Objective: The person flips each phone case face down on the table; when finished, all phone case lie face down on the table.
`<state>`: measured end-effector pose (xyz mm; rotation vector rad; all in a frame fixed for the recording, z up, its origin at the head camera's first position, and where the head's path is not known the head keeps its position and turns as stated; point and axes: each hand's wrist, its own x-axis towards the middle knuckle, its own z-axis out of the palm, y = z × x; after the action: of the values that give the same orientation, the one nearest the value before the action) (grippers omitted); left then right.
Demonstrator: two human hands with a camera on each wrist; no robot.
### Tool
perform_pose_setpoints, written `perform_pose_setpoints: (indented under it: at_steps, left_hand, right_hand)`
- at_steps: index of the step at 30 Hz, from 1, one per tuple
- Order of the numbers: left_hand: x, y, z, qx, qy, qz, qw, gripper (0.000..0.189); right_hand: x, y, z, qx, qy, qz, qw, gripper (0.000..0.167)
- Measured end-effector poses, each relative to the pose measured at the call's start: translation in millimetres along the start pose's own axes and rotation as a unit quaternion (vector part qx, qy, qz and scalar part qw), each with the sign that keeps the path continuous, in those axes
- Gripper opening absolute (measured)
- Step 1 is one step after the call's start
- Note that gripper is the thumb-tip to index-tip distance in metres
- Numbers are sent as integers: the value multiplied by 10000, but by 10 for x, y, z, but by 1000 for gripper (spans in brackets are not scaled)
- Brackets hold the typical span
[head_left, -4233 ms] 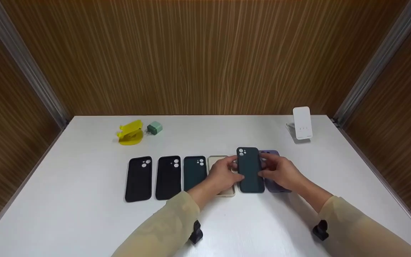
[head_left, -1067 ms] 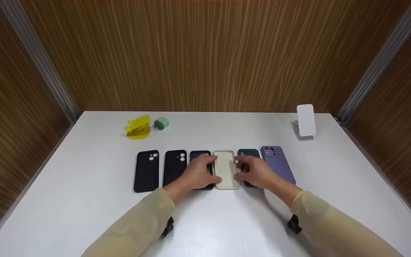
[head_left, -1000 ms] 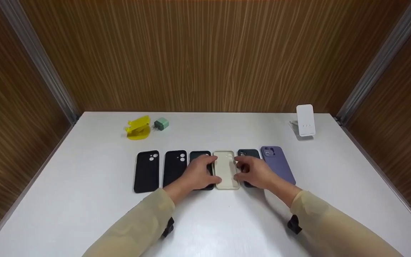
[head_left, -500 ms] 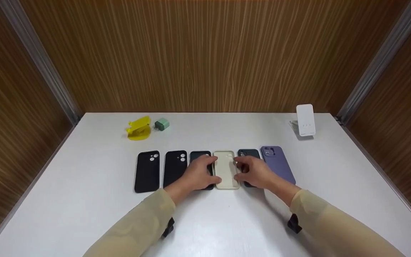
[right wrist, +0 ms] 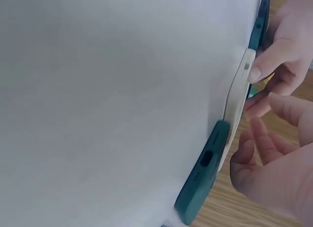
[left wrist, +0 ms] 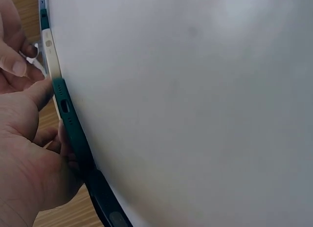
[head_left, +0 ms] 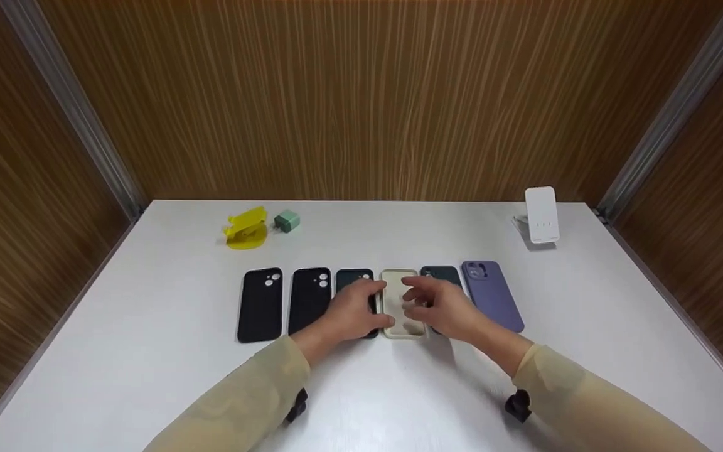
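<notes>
Head view: two hands (head_left: 354, 309) (head_left: 446, 306), six phone cases (head_left: 394, 304)

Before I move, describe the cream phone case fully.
The cream case looks rubbery, with rounded corners, a raised rim and a port opening in its near end. It lies on the table, hollow side up, fourth from left among six. The left hand appears to touch its left edge; the right hand hovers above.

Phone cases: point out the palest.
The cream case, fourth from the left in the head view, partly hidden by the right hand; it is the only light-coloured one of the six.
</notes>
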<state>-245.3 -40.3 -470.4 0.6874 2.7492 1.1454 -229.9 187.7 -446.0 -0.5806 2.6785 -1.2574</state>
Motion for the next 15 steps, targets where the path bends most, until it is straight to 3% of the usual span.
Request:
perform_pose_setpoints:
  at_steps: [6,15]
  left_hand:
    - [-6,16,15,10,45,178,9998,63]
    - [0,1,3,6,23,294,9996,45]
  right_hand:
    - [-9,53,-49,-366,280,314,9984,56]
    - [-7,90,-110,-770,167,562,9953,60]
